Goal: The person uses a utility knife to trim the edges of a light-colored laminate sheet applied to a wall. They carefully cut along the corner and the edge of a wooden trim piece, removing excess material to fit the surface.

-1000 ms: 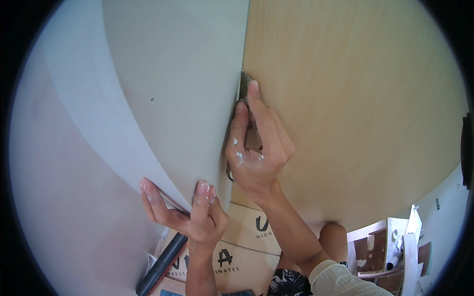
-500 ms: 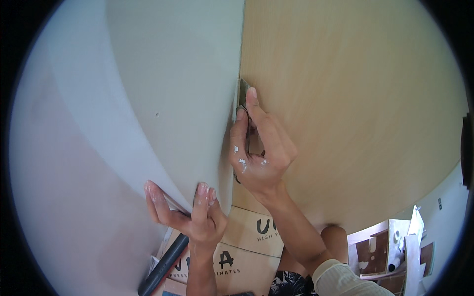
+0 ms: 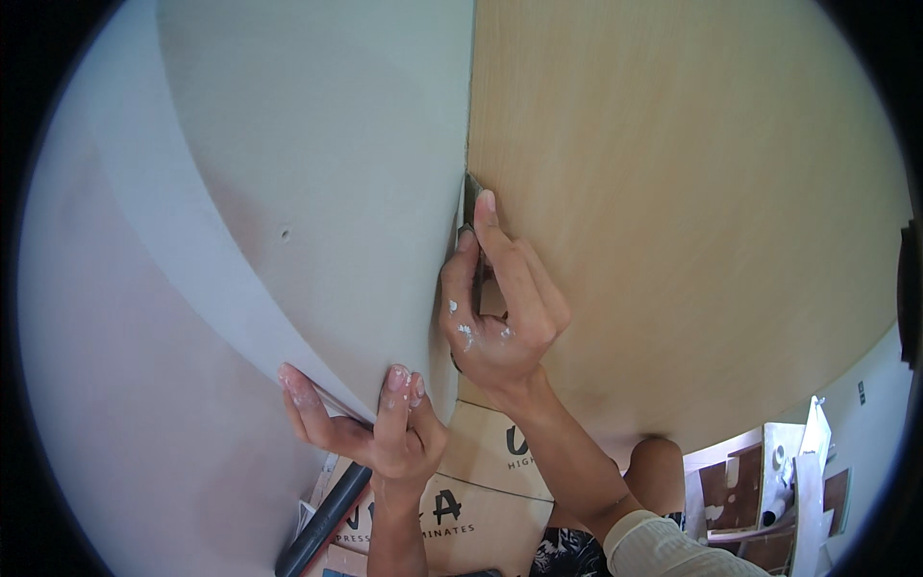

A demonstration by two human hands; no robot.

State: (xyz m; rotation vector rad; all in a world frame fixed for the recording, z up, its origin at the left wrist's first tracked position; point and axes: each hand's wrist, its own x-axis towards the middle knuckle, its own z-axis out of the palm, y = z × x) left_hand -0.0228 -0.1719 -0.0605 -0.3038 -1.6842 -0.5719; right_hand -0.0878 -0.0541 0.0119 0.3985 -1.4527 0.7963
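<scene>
A pale, flexible sheet [image 3: 317, 125] stands bowed against a light wood-grain panel [image 3: 692, 212], and the two meet along an upright seam. At that seam, my right hand [image 3: 510, 327] pinches a thin, flat metal blade [image 3: 472, 197] between thumb and fingers. The blade's tip touches the line between sheet and panel; its lower part runs behind my fingers. Lower and to the left, my left hand [image 3: 409, 447] is closed on the sheet's lower edge, thumb on one side and fingers on the other. White residue speckles both hands.
Below my hands lie tan cardboard pieces [image 3: 490, 500] with dark print. A dark tube [image 3: 325, 519] leans beside my left forearm. My bent knee [image 3: 657, 471] is close under the panel. White-framed pieces with brown panels [image 3: 735, 486] stand at the lower right.
My right hand and the blade have slid a little down the seam. The sheet bows slightly further left. My left hand keeps its hold with little movement.
</scene>
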